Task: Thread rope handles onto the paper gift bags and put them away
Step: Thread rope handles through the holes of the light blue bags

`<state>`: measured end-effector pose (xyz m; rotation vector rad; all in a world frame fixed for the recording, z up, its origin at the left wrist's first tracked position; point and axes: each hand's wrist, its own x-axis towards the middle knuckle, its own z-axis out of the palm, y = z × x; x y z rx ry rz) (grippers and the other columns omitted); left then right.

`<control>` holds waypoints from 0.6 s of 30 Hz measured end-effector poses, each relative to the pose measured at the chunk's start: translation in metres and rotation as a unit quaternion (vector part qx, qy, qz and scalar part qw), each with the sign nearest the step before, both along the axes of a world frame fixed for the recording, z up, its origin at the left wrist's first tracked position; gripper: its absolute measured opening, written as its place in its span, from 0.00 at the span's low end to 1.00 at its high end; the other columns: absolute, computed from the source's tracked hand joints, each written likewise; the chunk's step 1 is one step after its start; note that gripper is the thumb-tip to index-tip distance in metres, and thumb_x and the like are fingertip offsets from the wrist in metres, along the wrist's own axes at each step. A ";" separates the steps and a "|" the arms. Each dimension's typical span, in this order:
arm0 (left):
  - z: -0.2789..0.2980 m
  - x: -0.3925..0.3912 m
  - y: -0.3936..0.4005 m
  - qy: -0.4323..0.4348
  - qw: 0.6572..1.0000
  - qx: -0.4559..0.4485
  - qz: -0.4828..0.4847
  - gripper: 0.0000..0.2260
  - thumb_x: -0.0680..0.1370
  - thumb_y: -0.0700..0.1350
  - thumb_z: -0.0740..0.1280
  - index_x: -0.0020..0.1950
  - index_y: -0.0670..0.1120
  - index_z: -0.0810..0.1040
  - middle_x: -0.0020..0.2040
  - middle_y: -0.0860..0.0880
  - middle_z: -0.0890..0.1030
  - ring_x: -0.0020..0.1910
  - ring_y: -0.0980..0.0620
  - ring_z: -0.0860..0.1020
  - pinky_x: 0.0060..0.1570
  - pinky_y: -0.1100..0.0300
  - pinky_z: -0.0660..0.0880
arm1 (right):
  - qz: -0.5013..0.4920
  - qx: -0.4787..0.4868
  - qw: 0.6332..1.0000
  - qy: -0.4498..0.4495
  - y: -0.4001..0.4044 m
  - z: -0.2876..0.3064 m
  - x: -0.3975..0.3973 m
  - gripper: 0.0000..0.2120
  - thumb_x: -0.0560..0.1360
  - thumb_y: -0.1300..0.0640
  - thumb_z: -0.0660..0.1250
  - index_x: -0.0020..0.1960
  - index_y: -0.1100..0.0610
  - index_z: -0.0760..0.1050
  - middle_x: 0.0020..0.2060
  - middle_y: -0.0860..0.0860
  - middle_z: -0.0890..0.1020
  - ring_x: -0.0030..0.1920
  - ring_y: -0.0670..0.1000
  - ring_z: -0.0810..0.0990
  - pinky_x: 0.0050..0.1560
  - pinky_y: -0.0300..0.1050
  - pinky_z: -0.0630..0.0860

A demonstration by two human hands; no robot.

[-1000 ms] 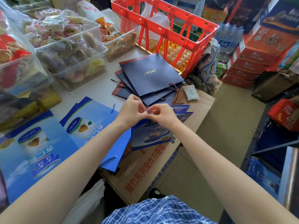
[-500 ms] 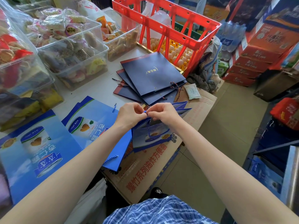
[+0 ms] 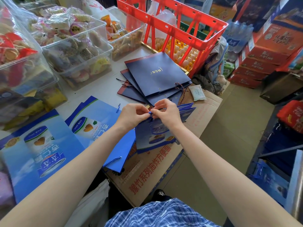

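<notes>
Since a second ago our two hands had dropped a little toward the bag's top edge and a blue loop of rope now showed between them; we judged a knot was being tied, so this handle end was nearly fixed. Left hand [image 3: 133,114] had its fingers curled, pinching the blue rope [image 3: 150,113]; right hand [image 3: 165,112] had its fingers together on the same rope end, touching the left. The blue gift bag [image 3: 154,136] in work lay folded on the cardboard box [image 3: 164,171] at the bench [image 3: 98,89] edge, just under both hands. Counted: two light blue printed bags flat on the left, [image 3: 37,153] and [image 3: 96,122], both with rope showing so likely done; the dark navy bags [image 3: 157,74] fanned in a stack beyond, at least four, exact count unclear. One red crate [image 3: 172,25] behind, three clear snack bins [image 3: 75,51] plainly seen, one small tissue pack [image 3: 197,93]
</notes>
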<state>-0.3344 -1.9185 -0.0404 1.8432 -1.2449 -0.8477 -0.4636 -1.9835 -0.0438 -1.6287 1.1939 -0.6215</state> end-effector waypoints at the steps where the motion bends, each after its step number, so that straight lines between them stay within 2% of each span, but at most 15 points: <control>1: -0.001 0.000 0.000 0.013 1.000 0.001 0.010 0.02 0.73 0.39 0.71 0.41 0.44 0.80 0.38 0.49 0.81 0.35 0.60 0.77 0.34 0.76 0.69 | -0.007 0.004 1.000 0.003 0.000 -0.002 -0.001 0.05 0.72 0.62 0.71 0.46 0.59 0.76 0.40 0.52 0.82 0.37 0.49 0.83 0.43 0.42 0.81; 4: -0.002 -0.001 0.000 0.040 0.999 0.010 0.027 0.01 0.73 0.40 0.71 0.42 0.45 0.80 0.37 0.52 0.80 0.37 0.60 0.77 0.36 0.74 0.71 | 0.005 0.038 0.999 -0.019 0.002 -0.004 -0.004 0.04 0.72 0.61 0.71 0.47 0.59 0.81 0.42 0.53 0.84 0.44 0.49 0.83 0.50 0.44 0.80; 6: -0.002 -0.001 0.000 0.060 0.997 0.012 0.040 0.01 0.73 0.40 0.71 0.42 0.45 0.80 0.38 0.52 0.80 0.38 0.58 0.77 0.38 0.70 0.72 | 0.031 0.059 0.997 -0.033 0.002 -0.002 -0.007 0.06 0.73 0.62 0.70 0.49 0.58 0.81 0.44 0.52 0.84 0.47 0.48 0.82 0.51 0.42 0.79; 8: -0.002 -0.001 0.000 0.068 0.997 0.014 0.044 0.02 0.73 0.40 0.71 0.42 0.46 0.80 0.38 0.52 0.80 0.39 0.57 0.77 0.41 0.68 0.73 | 0.054 0.060 0.996 -0.028 0.002 0.000 -0.007 0.07 0.73 0.63 0.70 0.50 0.58 0.81 0.45 0.52 0.84 0.47 0.47 0.82 0.50 0.40 0.79; 11: -0.002 -0.001 -0.001 0.077 0.996 0.019 0.043 0.02 0.73 0.40 0.71 0.42 0.46 0.80 0.39 0.51 0.81 0.41 0.54 0.78 0.44 0.63 0.75 | 0.074 0.021 0.997 0.001 0.001 0.001 -0.004 0.08 0.72 0.66 0.69 0.49 0.58 0.81 0.45 0.54 0.84 0.46 0.50 0.83 0.51 0.43 0.80; 18: 0.001 -0.004 -0.003 0.018 0.997 0.014 0.067 0.02 0.72 0.40 0.71 0.41 0.44 0.79 0.40 0.48 0.81 0.41 0.53 0.77 0.42 0.64 0.73 | 0.054 0.004 0.999 0.008 0.001 -0.002 -0.001 0.07 0.72 0.63 0.70 0.49 0.57 0.82 0.44 0.53 0.84 0.45 0.51 0.83 0.49 0.45 0.80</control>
